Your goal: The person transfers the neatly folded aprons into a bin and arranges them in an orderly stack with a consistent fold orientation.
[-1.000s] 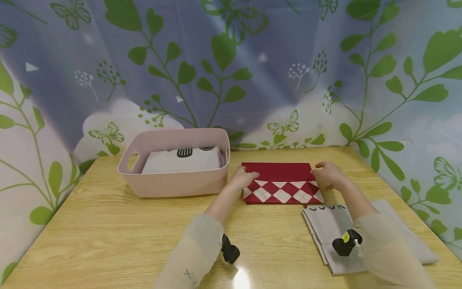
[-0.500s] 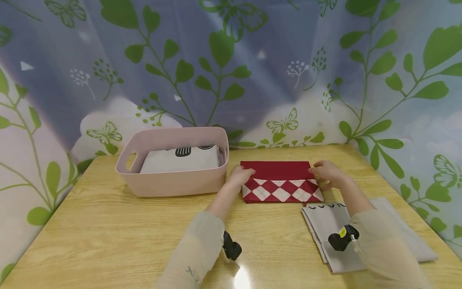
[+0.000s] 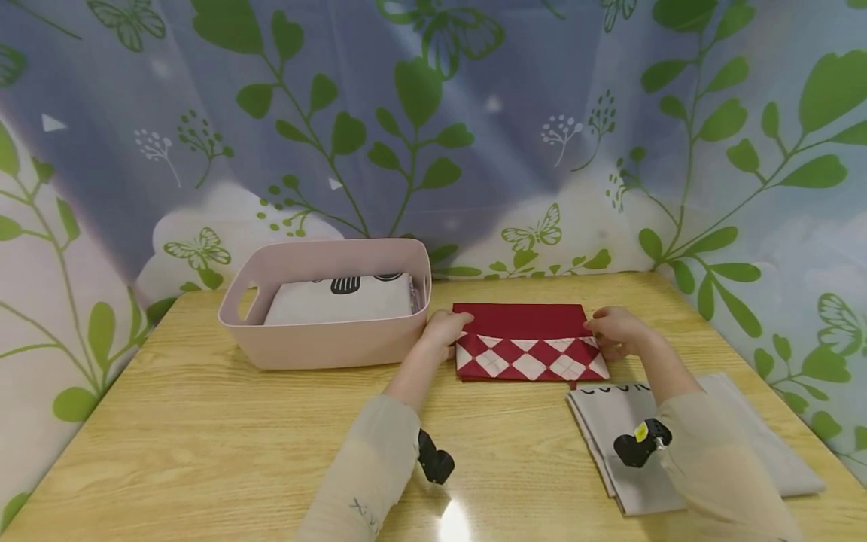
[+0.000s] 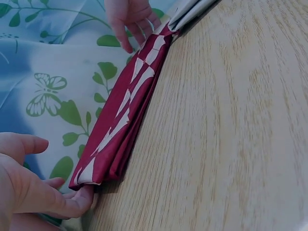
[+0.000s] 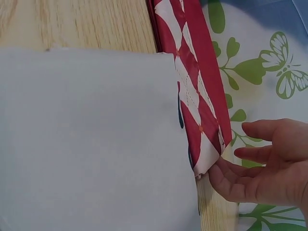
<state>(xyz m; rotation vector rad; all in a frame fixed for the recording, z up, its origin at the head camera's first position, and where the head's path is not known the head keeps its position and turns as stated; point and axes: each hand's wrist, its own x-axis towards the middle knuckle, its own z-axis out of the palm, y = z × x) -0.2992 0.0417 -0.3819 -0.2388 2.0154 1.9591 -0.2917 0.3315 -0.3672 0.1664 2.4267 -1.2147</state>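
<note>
A folded red cloth (image 3: 531,322) with a red-and-white diamond band lies flat on the wooden table. At its left edge is my left hand (image 3: 445,329); in the left wrist view the lower fingers (image 4: 79,201) touch the cloth's corner, partly beneath it, with the thumb raised apart. My right hand (image 3: 619,330) is at the opposite edge. In the right wrist view its lower fingertips (image 5: 219,175) touch the cloth's end, while the thumb and index finger stay spread off the fabric. Neither hand pinches the cloth.
A pink plastic basket (image 3: 332,346) stands left of the red cloth, holding a folded white cloth (image 3: 339,301) with black utensil prints. A folded grey cloth (image 3: 630,482) with black lettering lies at the front right, under the right forearm. A leaf-patterned curtain (image 3: 508,150) hangs behind the table.
My left hand has drawn back slightly from the cloth's top toward its left edge. My right hand has settled lower along the right edge. The cloth stays almost in place.
</note>
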